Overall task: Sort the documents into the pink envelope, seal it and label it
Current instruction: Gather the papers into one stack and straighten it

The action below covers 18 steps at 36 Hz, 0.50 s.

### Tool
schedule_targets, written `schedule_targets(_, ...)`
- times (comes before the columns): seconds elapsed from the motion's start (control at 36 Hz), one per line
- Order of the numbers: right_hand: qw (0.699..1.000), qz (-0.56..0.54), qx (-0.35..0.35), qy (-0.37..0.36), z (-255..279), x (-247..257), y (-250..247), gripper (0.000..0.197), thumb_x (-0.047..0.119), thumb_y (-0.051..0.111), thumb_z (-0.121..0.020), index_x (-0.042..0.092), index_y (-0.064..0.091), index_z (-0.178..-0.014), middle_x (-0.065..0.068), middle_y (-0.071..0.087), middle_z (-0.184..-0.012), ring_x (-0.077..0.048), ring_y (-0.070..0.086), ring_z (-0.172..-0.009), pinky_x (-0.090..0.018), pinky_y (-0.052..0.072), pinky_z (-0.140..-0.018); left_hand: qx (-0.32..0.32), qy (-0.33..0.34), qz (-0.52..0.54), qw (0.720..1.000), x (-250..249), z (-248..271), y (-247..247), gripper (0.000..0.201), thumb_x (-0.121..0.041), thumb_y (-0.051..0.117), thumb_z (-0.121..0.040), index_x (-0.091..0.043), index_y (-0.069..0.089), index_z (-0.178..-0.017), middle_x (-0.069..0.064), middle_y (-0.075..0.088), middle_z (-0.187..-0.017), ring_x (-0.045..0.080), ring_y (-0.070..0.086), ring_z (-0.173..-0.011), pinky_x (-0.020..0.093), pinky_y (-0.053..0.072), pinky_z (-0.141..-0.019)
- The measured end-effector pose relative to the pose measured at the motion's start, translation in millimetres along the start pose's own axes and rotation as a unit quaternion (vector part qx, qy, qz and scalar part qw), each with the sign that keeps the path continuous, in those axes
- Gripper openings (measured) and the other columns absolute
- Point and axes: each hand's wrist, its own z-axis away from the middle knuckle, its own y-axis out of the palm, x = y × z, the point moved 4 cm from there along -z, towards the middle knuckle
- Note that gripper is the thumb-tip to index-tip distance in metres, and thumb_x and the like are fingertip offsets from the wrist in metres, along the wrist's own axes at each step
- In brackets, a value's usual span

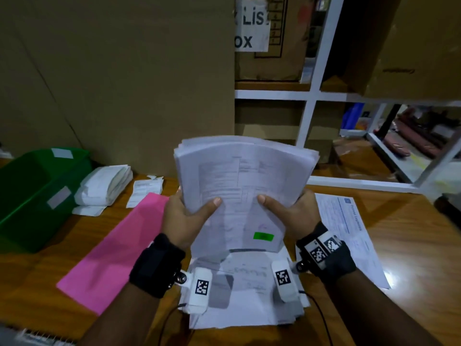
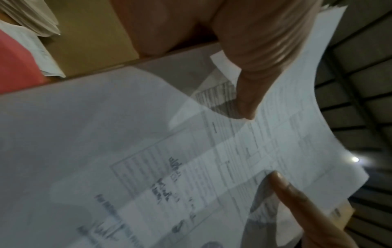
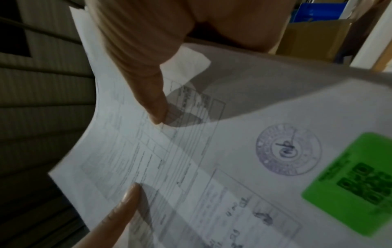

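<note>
Both hands were up off the desk, each gripping one side edge of the stack (image 1: 245, 186): left hand (image 1: 184, 216) with its thumb pressed across the front sheet, right hand (image 1: 289, 211) mirroring it, the other fingers curled round behind. The wrist views backed that up, a thumb (image 2: 252, 80) flat on the printed page on one side and a thumb (image 3: 146, 87) on the other. So the stack was held fairly upright and bowed a bit, the front sheet carrying a green sticker (image 1: 263, 236) near its bottom edge. More papers (image 1: 239, 290) lay flat on the desk right under the wrists.

What mattered for the next bit was the envelope (image 1: 117, 245). It lay flat on the desk to the left of the hands, well below the stack, its long axis running diagonally from near-left up toward far-right, far end tucked just behind the left hand. So the left hand was clearly the nearer one. My guess was the left would have to let go and hold the envelope open while the right fed the stack in. Couldn't tell from these shots which end the opening was at. Nothing was in the envelope yet as far as I could see, and sealing and labelling looked a way off.
</note>
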Motion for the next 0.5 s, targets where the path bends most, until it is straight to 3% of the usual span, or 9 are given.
schedule_targets(0.06,1.0,-0.007,0.006,0.001,1,0,-1,0.041,0.023,0.084,-0.066,0.009,0.071,-0.102,0.007,0.077,-0.094,-0.015,0.074,-0.088,-0.029,0.06,-0.067,0.003,0.017,-0.017,1.0,-5,0,-3,0.058,-0.031,0.086,-0.071,-0.012,0.066,-0.122,0.001,0.075,-0.115,0.019,0.072,-0.105,0.04,0.062,-0.083)
schedule_targets(0.14,0.999,0.0,0.012,0.037,8,-12,-1,0.051,0.028,0.086,-0.064,0.009,0.069,-0.108,0.0,0.077,-0.1,-0.019,0.073,-0.093,-0.034,0.061,-0.072,0.005,0.01,-0.004,1.0,0,3,-8,0.059,-0.018,0.086,-0.075,-0.01,0.059,-0.127,0.005,0.073,-0.118,0.021,0.071,-0.109,0.04,0.061,-0.085)
schedule_targets(0.25,0.998,-0.004,0.022,0.056,17,-21,1,0.044,0.023,0.085,-0.067,0.014,0.069,-0.107,0.0,0.076,-0.103,-0.02,0.073,-0.096,-0.039,0.061,-0.077,0.017,0.028,0.016,0.999,5,6,-11,0.063,-0.01,0.082,-0.08,-0.008,0.051,-0.134,0.01,0.069,-0.125,0.027,0.067,-0.115,0.042,0.06,-0.086)
schedule_targets(0.36,0.997,-0.005,0.029,0.077,18,-35,2,0.037,0.013,0.085,-0.073,0.016,0.071,-0.108,-0.004,0.076,-0.107,-0.023,0.072,-0.099,-0.048,0.059,-0.084,0.028,0.008,0.002,1.0,14,5,-8,0.055,-0.007,0.077,-0.084,-0.008,0.053,-0.133,0.009,0.069,-0.124,0.027,0.067,-0.115,0.047,0.06,-0.088)
schedule_targets(0.44,0.995,0.015,0.028,0.1,19,-46,6,0.037,0.019,0.086,-0.074,0.02,0.07,-0.108,-0.001,0.075,-0.107,-0.023,0.072,-0.1,-0.053,0.058,-0.085,0.032,-0.023,-0.017,0.999,26,7,-4,0.05,-0.023,0.076,-0.087,-0.011,0.058,-0.131,0.007,0.071,-0.123,0.026,0.068,-0.114,0.058,0.056,-0.092)
schedule_targets(0.5,0.995,0.014,0.013,0.103,16,-46,6,0.042,0.029,0.087,-0.071,0.019,0.07,-0.109,-0.002,0.075,-0.108,-0.024,0.071,-0.101,-0.054,0.058,-0.085,0.026,-0.025,-0.023,0.999,25,6,-3,0.053,-0.037,0.074,-0.086,-0.015,0.059,-0.131,0.005,0.071,-0.122,0.027,0.068,-0.113,0.059,0.056,-0.092)
